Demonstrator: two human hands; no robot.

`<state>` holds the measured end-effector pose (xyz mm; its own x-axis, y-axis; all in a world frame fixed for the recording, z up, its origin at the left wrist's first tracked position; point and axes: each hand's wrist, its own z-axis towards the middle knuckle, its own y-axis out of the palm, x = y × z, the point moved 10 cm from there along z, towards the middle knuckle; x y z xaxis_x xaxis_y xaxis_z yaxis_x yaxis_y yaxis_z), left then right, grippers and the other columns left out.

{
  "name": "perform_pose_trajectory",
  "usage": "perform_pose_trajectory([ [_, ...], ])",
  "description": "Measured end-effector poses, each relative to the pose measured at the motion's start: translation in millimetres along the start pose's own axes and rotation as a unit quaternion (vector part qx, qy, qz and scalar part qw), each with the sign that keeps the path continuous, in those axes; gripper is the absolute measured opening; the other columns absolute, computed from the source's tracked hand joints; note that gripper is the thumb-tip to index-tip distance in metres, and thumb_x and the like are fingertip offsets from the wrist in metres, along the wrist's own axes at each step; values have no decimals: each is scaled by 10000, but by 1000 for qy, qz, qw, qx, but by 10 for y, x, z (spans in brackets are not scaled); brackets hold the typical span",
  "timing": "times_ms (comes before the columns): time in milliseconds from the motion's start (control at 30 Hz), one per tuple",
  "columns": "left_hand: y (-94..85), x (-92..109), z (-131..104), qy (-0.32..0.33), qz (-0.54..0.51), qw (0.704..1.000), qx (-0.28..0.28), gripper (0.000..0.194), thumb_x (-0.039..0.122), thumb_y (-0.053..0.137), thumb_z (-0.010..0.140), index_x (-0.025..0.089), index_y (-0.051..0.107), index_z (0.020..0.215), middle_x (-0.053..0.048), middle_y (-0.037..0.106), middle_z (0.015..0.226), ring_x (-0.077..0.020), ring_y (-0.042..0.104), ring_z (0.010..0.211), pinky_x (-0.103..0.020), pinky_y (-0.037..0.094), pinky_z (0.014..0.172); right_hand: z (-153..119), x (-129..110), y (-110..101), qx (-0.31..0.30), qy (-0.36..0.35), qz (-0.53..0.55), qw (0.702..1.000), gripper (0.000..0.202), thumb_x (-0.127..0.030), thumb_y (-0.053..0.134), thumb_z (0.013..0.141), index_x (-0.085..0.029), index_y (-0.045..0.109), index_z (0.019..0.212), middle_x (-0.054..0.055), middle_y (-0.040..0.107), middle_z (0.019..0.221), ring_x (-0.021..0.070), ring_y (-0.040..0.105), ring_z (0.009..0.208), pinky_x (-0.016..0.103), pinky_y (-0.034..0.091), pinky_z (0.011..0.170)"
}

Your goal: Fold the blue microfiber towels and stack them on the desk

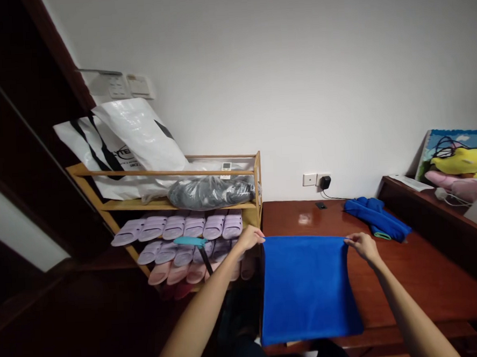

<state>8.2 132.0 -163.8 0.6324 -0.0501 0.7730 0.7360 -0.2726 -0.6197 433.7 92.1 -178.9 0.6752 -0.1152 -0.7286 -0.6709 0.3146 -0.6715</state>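
Note:
A blue cloth point(310, 287) hangs spread out between my two hands, over the front part of the reddish-brown desk point(390, 277). My left hand point(251, 238) pinches its upper left corner, and my right hand point(363, 246) pinches the upper right corner. The cloth's top edge is nearly straight, while its lower edge reaches the desk's front edge near my legs. Farther back on the desk, to the right, lies a bunched blue cloth point(376, 218) with a small green part; neither hand touches it.
Left of the desk stands a wooden rack point(173, 173) with several slippers point(195, 224), white bags point(139, 133) and a plastic-wrapped dark bundle point(211, 192). A black plug point(325, 182) sits in the wall behind. The raised right shelf point(401, 190) holds a yellow plush toy point(463, 160).

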Motion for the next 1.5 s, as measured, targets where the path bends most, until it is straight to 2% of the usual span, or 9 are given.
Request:
perform_pose_trajectory([
  [167, 202, -352, 421, -40, 59, 997, 14, 331, 346, 561, 899, 169, 543, 1178, -73, 567, 1182, -214, 591, 984, -416, 517, 818, 155, 316, 345, 16, 63, -1, 998, 234, -406, 609, 644, -199, 691, 715, 37, 671, 569, 229, 658, 653, 284, 449, 609],
  [533, 577, -699, 710, -103, 195, 972, 78, 243, 283, 538, 910, 176, 573, 1125, -80, 619, 1069, -211, 614, 943, -380, 512, 792, 287, 576, 1030, -15, 120, 40, 992, 182, -287, 528, 761, -157, 655, 769, 83, 714, 667, 188, 673, 557, 240, 511, 488],
  [633, 763, -493, 641, -56, 233, 965, 105, 337, 120, 428, 907, 174, 514, 1229, -136, 623, 1099, -242, 596, 1031, -374, 473, 849, 233, 433, 1149, 10, 87, 6, 996, 306, -248, 455, 794, -113, 641, 997, 123, 724, 792, 215, 694, 700, 299, 549, 632],
  [733, 1192, -146, 539, 48, 258, 960, 99, 544, 51, 381, 870, 222, 359, 1386, -107, 512, 1329, -219, 444, 1250, -362, 353, 1021, 40, 51, 1471, 19, 2, -24, 1000, 446, -239, 385, 833, -108, 534, 1232, 160, 655, 1127, 228, 634, 1011, 371, 494, 881],
  [833, 1635, 73, 448, 150, 277, 947, 67, 545, 168, 390, 899, 249, 303, 1431, -38, 381, 1467, -188, 280, 1366, -346, 229, 1115, -201, -400, 1967, -41, -115, -30, 992, 475, -250, 421, 838, -207, 503, 1303, 67, 524, 1347, 177, 461, 1248, 336, 359, 1045],
  [933, 1748, -13, 434, 183, 296, 935, 66, 530, 344, 325, 942, 193, 281, 1448, -64, 303, 1510, -218, 196, 1400, -432, 177, 1136, -319, -500, 2220, -93, -179, -110, 973, 488, -360, 387, 893, -226, 452, 1358, 57, 387, 1454, 190, 293, 1359, 406, 227, 1112],
  [1200, 1271, -433, 495, 63, 328, 930, 152, 624, 509, 263, 936, 152, 293, 1447, -111, 258, 1517, -251, 172, 1408, -505, 116, 1136, -37, 371, 1637, -67, -60, -312, 946, 654, -559, 212, 917, -203, 226, 1466, 77, 199, 1532, 209, 132, 1408, 478, 156, 1112],
  [1333, 1284, -175, 228, 83, 342, 921, 166, 619, 474, 260, 947, 120, 262, 1455, -131, 246, 1516, -249, 164, 1409, -514, 84, 1144, -213, 202, 1490, -26, -66, -310, 948, 718, -586, 199, 909, -130, 224, 1463, 123, 182, 1530, 231, 111, 1411, 483, 126, 1119],
  [1500, 1654, 15, -499, 207, 328, 918, 87, 641, 486, 262, 950, 170, 109, 1486, -92, 173, 1539, -245, 148, 1411, -483, 210, 1131, -881, -90, 1629, -41, -154, -268, 950, 741, -633, 221, 894, -169, 199, 1472, 103, 194, 1526, 230, 133, 1408, 477, 179, 1113],
])
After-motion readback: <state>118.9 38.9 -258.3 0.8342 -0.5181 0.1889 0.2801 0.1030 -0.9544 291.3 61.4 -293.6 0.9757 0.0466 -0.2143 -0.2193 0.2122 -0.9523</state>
